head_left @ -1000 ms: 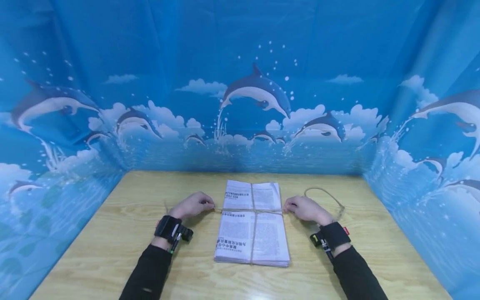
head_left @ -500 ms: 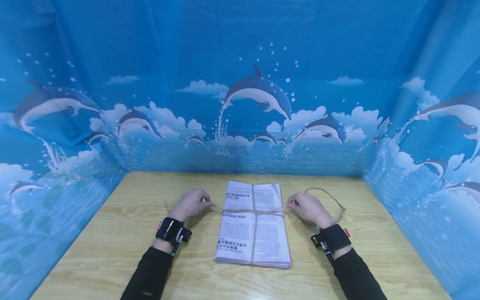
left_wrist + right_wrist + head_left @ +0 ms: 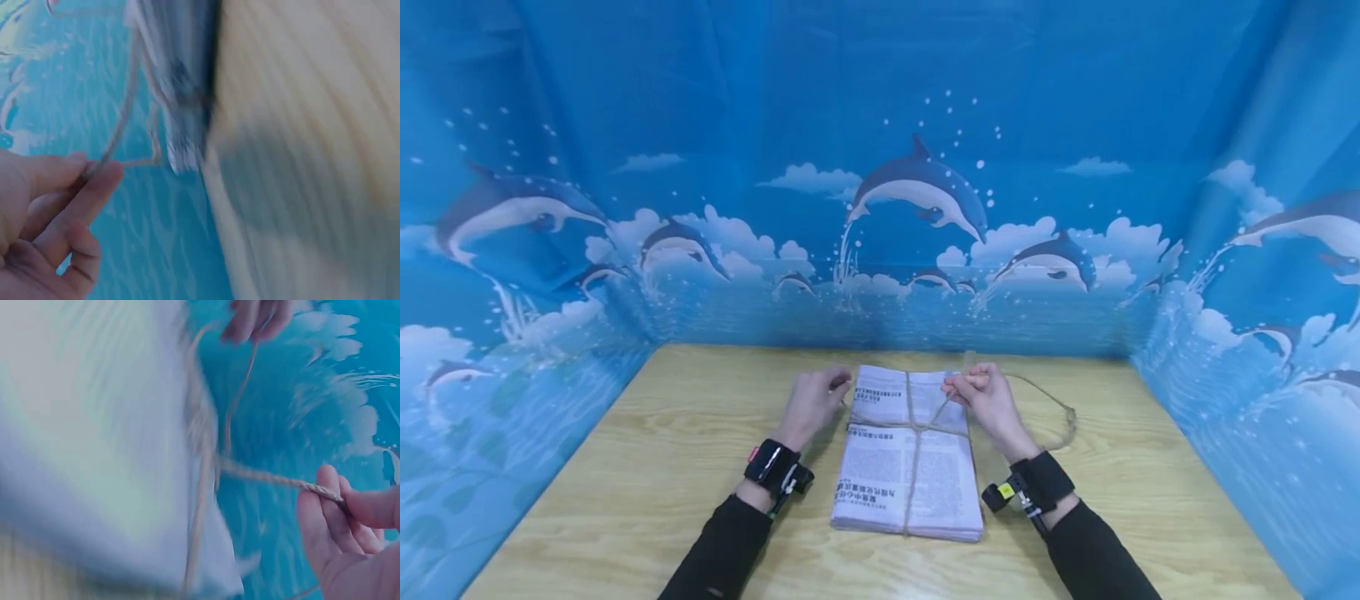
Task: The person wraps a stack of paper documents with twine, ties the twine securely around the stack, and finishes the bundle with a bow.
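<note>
A stack of newspapers [image 3: 880,475] lies flat on the table, with brown twine [image 3: 913,475] running lengthwise and crosswise over it. The strands meet near the middle of the top sheet. At the stack's upper left edge, my left hand [image 3: 811,406] pinches one strand between thumb and fingers; the left wrist view shows this twine [image 3: 128,100] running up from the fingertips. My right hand [image 3: 988,404] holds the other strand over the upper right corner. Seen from the right wrist, that twine [image 3: 269,477] stretches from the crossing to the thumb and fingers.
A loose tail of twine [image 3: 1067,417] curves over the table to the right of my right hand. The wood-grain table [image 3: 625,467] is enclosed by blue dolphin-print sheeting [image 3: 880,217] at the back and both sides. Each wrist wears a black strap with a small camera.
Both hands have moved inward and toward the back, the right one now over the stack's corner. The right strand now slants up from the crossing, and the loose tail has shifted.
</note>
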The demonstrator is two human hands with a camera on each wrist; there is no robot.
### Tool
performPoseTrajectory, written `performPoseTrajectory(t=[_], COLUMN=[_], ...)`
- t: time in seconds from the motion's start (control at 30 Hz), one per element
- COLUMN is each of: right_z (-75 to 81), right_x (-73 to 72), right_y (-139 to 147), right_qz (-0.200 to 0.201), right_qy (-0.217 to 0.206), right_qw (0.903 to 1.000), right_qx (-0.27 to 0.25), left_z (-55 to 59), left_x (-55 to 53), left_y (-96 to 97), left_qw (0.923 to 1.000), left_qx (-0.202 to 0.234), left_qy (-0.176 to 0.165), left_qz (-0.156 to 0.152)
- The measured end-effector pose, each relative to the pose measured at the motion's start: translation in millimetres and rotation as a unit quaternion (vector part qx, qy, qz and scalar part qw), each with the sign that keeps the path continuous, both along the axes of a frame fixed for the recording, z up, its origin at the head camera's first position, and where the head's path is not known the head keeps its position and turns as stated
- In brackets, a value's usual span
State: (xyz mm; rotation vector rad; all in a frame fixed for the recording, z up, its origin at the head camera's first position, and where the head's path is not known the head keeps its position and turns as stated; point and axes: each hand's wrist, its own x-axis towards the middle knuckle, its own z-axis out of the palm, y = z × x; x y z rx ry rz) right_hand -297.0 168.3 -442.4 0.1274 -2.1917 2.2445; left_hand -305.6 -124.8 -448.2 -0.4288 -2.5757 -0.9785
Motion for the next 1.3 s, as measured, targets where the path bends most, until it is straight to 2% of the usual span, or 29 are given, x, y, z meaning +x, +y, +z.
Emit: performPoseTrajectory(t=[0.03, 0.1, 0.2, 0.3, 0.4, 0.5, 0.6, 0.7, 0.77, 0.87, 0.97, 1.13, 1.3], right_z=[1.7, 5.0, 9.2, 12.6, 14.8, 16.0, 15.9, 14.4, 13.0, 11.6, 10.0, 8.0, 7.1], right_x=[-0.4, -1.2, -2.9, -5.2, -8.3, -10.0, -9.4, -8.5, -8.1, -7.6, -7.2, -6.9, -6.7], right_y=[-2.4, -6.5, -11.9, -16.2, -19.7, -22.8, -25.5, -28.0, -29.6, -31.3, -31.8, -33.3, -35.6], right_qz=[0.010, 0.032, 0.060, 0.057, 0.041, 0.028, 0.032, 0.052, 0.072, 0.097, 0.116, 0.110, 0.090], right_qy=[-0.012, -0.030, -0.046, -0.053, -0.045, -0.037, -0.038, -0.037, -0.033, -0.015, 0.003, 0.005, -0.003], right_qw=[0.9996, 0.9981, 0.9968, 0.9968, 0.9981, 0.9989, 0.9963, 0.9878, 0.9806, 0.9745, 0.9715, 0.9747, 0.9799], right_qx=[-0.025, -0.042, -0.025, -0.014, -0.011, 0.011, 0.070, 0.142, 0.179, 0.202, 0.207, 0.194, 0.178], left_z=[1.3, 5.4, 12.4, 18.7, 23.6, 26.2, 26.4, 24.9, 23.3, 20.6, 18.6, 17.0, 15.8], left_x=[-0.1, -0.3, -0.6, -1.7, -3.1, -5.0, -7.0, -8.3, -8.0, -6.9, -5.3, -3.4, -2.7], left_y=[4.1, 11.3, 19.7, 25.9, 30.8, 34.8, 38.4, 42.2, 45.0, 49.6, 53.6, 59.4, 63.5], left_qw=[0.9997, 0.9968, 0.9889, 0.9794, 0.9642, 0.9502, 0.9467, 0.9541, 0.9605, 0.9696, 0.9755, 0.9828, 0.9852], left_qx=[0.024, 0.075, 0.135, 0.173, 0.226, 0.272, 0.294, 0.286, 0.270, 0.228, 0.180, 0.098, 0.058], left_qy=[-0.008, -0.025, -0.056, -0.091, -0.122, -0.132, -0.111, -0.081, -0.068, -0.060, -0.054, -0.041, -0.043], left_qz=[-0.001, 0.008, 0.028, 0.051, 0.065, 0.075, 0.070, 0.036, -0.003, -0.067, -0.115, -0.151, -0.156])
